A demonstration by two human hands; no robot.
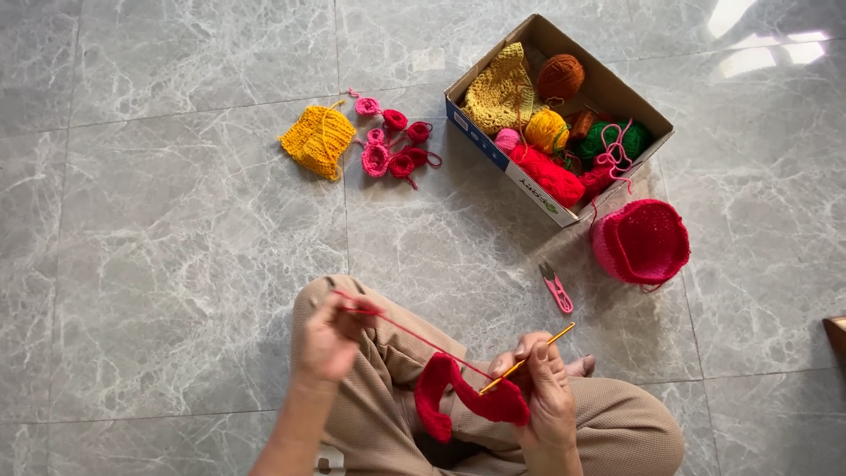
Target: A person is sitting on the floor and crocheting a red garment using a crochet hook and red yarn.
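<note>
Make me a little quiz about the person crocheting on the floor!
1. True or false: the right hand holds a yellow hook.
2. Which hand pulls the red yarn tight? A) left B) right
3. Fill in: the pink snips lie on the floor between the person's knee and the cardboard ____.

Key:
1. True; the hook pokes into the red crochet piece.
2. A, the left hand.
3. box, which holds balls of yarn.
</note>
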